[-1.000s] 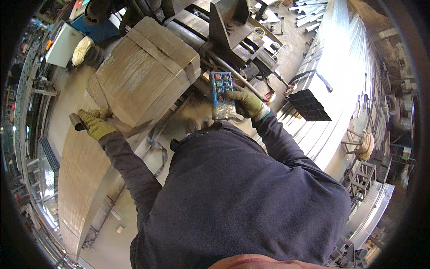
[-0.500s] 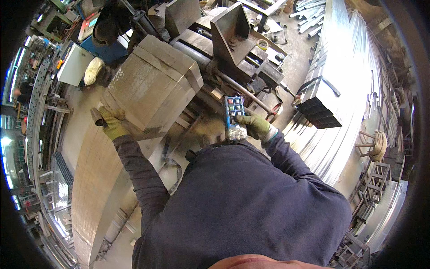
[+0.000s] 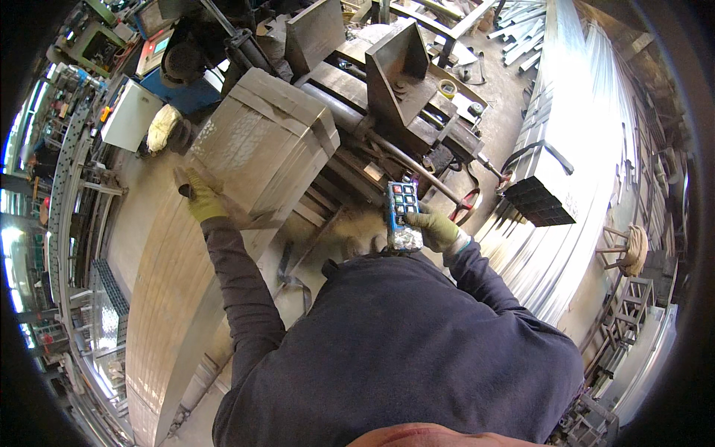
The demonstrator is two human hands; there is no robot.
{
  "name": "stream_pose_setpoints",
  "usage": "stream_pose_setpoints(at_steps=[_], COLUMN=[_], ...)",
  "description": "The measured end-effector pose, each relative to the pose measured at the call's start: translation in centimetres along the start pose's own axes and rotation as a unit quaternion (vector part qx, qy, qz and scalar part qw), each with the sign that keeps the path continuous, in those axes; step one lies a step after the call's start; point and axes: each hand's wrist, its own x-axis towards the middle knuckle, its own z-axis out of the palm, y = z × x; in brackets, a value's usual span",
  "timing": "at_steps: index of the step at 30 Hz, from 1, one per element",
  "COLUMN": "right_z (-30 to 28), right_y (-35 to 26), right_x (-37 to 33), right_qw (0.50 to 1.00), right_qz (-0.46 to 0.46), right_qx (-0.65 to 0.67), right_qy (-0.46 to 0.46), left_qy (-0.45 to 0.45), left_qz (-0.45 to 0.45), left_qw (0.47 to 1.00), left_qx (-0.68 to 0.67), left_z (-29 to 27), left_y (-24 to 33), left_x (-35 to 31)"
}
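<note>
My right hand (image 3: 438, 228), in a yellow-green work glove, grips a blue handheld remote control (image 3: 395, 214) in front of my torso. Rows of coloured buttons face up, and its lower end is wrapped in something shiny. My left hand (image 3: 205, 200), gloved alike, is closed around a short, curved grey-brown piece (image 3: 183, 188) with a dark hollow end; its exact kind is unclear. That hand is beside the near left side of a large strapped bundle (image 3: 257, 138) of long metal profiles. Whether it touches the bundle I cannot tell.
A heavy machine with upright steel plates (image 3: 401, 74) stands ahead. Long shiny metal profiles (image 3: 547, 246) lie along the right, with a dark-ended bundle (image 3: 538, 200) on them. A stool (image 3: 633, 249) stands farther right. A white box (image 3: 130, 115) and racks are on the left.
The whole view has shifted slightly, so the surroundings appear lower and farther right. My left hand has moved a little up along the bundle's side. Both hands keep hold of the same things.
</note>
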Motion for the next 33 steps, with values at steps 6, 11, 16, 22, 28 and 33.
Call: stream_pose_setpoints(at_steps=[6,11,16,22,28,33], right_z=[-0.5,0.6,1.7,1.9,1.3,0.3], right_y=[0.7,0.4,0.3,0.2,-0.7,-1.6], right_x=[1.3,1.9,2.6,3.2,3.8,4.4], right_qw=[1.000,1.000,0.999,0.999,0.998,0.999], right_qz=[-0.004,0.004,0.013,-0.016,0.014,0.009], right_qx=[-0.003,0.012,0.000,-0.040,-0.025,0.020], right_qy=[0.023,0.021,0.045,0.031,0.052,0.031], left_qy=[-0.022,0.005,-0.006,-0.021,-0.002,0.016], left_qz=[-0.047,-0.064,-0.052,0.139,-0.055,-0.014], left_qw=[0.998,0.995,0.998,0.984,0.998,0.999], left_qx=[0.018,0.071,0.036,0.106,0.013,-0.032], left_z=[0.7,1.1,-0.1,0.1,1.9,3.2], left_y=[1.2,0.4,-3.5,-4.8,-3.8,-4.8], left_x=[0.8,3.2,5.6,7.5,7.4,8.1])
